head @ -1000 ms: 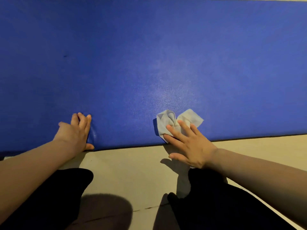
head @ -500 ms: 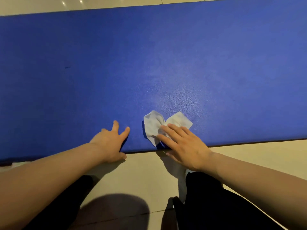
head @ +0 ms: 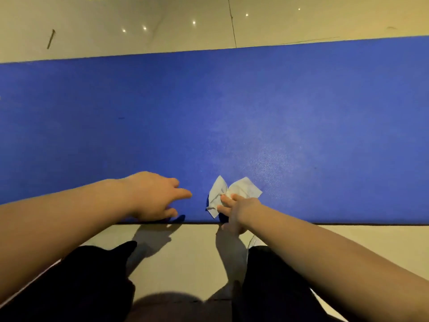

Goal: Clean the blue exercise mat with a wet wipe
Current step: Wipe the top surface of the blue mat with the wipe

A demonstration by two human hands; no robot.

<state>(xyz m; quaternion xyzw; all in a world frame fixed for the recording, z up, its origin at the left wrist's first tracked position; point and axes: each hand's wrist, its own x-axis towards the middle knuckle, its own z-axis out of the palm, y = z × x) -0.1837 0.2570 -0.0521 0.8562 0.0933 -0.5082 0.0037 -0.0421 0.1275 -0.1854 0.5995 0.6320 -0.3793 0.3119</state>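
The blue exercise mat (head: 232,117) lies flat on the floor and spans the whole width of the view. A crumpled white wet wipe (head: 234,192) sits on it near the front edge. My right hand (head: 234,208) presses its fingertips onto the wipe's near side, with the fingers fairly straight. Just left of the wipe, apart from it, my left hand (head: 155,196) hovers over the mat's front edge with fingers extended toward the wipe and holds nothing.
Glossy beige floor tiles (head: 301,17) lie beyond the mat and in front of it. My knees in black trousers (head: 274,287) rest on the floor close to the mat's front edge. A small dark stick (head: 50,38) lies on the floor at far left.
My left hand has travelled right along the mat's front edge, closing on the wipe. The right hand stays on the wipe. The view has tilted up, revealing floor beyond the mat.
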